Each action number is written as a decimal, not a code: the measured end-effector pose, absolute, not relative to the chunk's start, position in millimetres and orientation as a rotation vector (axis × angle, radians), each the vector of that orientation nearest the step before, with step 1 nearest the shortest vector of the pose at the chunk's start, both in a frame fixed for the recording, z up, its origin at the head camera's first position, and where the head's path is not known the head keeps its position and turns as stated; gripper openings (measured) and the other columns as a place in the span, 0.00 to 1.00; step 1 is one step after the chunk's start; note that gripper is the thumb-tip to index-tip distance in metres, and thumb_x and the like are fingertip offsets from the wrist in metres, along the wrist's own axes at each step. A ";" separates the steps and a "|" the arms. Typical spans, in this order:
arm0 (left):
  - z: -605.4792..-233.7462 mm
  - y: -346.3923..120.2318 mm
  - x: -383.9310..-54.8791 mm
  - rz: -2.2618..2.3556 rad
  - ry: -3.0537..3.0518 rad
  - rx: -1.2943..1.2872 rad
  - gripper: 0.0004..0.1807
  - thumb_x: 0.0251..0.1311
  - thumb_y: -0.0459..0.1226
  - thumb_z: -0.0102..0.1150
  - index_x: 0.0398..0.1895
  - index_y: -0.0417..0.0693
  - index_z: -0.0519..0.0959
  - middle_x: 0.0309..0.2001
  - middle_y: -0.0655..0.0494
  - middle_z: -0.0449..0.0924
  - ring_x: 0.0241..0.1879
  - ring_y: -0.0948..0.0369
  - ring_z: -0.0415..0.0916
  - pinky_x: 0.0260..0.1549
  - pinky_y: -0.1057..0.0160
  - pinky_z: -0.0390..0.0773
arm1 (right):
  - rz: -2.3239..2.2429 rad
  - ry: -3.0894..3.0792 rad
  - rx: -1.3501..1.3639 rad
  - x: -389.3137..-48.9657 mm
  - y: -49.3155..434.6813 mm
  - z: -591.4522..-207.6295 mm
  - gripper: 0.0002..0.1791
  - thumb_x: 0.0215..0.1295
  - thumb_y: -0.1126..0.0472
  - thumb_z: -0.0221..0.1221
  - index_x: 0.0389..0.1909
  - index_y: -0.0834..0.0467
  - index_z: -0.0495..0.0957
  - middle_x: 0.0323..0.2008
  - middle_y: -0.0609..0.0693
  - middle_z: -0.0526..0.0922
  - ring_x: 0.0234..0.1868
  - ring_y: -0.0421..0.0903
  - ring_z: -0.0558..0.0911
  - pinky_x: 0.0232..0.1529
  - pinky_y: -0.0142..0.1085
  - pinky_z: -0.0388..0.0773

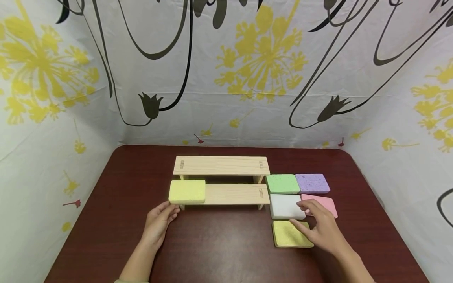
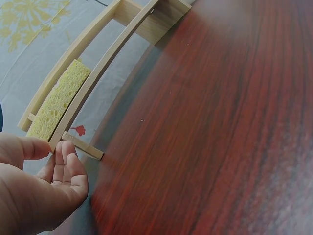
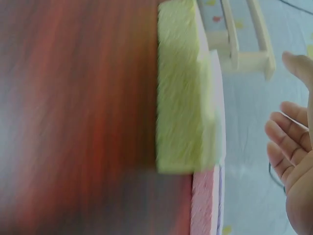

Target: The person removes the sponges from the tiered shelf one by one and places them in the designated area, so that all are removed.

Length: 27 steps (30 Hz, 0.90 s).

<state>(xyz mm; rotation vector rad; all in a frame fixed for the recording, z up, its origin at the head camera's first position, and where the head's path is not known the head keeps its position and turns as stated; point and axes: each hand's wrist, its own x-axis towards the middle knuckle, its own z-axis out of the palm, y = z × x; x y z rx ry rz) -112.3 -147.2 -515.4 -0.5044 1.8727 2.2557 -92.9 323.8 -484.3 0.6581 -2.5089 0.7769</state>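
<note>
My left hand (image 1: 158, 221) pinches the near left corner of a low two-step wooden shelf (image 1: 233, 193), thumb at the top edge and fingers underneath. A bright yellow sponge (image 1: 186, 191) lies flat on the lower step's left end, just by the thumb; its porous side shows in the left wrist view. My right hand (image 1: 322, 226) hovers with spread fingers, holding nothing, above a darker yellow sponge (image 1: 288, 237), a white sponge (image 1: 284, 206) and a pink sponge (image 1: 327, 205). In the right wrist view the yellow sponge (image 3: 181, 93) is blurred and the hand is apart from it.
Behind the white and pink sponges, a green sponge (image 1: 282, 184) and a purple sponge (image 1: 313, 183) lie side by side, right of the shelf. Everything stands on a dark red-brown table (image 1: 219, 251). A patterned white cloth (image 1: 226, 125) surrounds the table's back and sides.
</note>
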 end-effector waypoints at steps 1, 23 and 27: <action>-515.5 -147.2 -112.3 2.256 1.872 -0.504 0.27 0.75 0.31 0.49 0.71 0.23 0.59 0.47 0.50 0.81 0.43 0.66 0.79 0.48 0.71 0.80 | 0.782 -2.501 0.665 -95.1 320.0 -483.0 0.28 0.41 0.64 0.79 0.47 0.63 0.81 0.39 0.51 0.83 0.39 0.44 0.80 0.37 0.28 0.79; -516.5 -146.7 -113.1 2.268 1.857 -0.513 0.30 0.75 0.30 0.49 0.73 0.21 0.54 0.46 0.51 0.81 0.41 0.68 0.79 0.46 0.72 0.80 | 0.917 -2.499 0.689 -124.9 253.8 -469.2 0.33 0.50 0.59 0.77 0.58 0.62 0.78 0.52 0.54 0.83 0.53 0.50 0.82 0.54 0.41 0.78; -516.8 -146.9 -113.5 2.273 1.852 -0.516 0.30 0.74 0.30 0.49 0.72 0.21 0.55 0.45 0.51 0.81 0.41 0.68 0.79 0.46 0.72 0.80 | 0.923 -2.524 0.690 -127.4 244.0 -467.0 0.34 0.51 0.57 0.77 0.60 0.63 0.78 0.54 0.55 0.83 0.55 0.50 0.82 0.56 0.43 0.77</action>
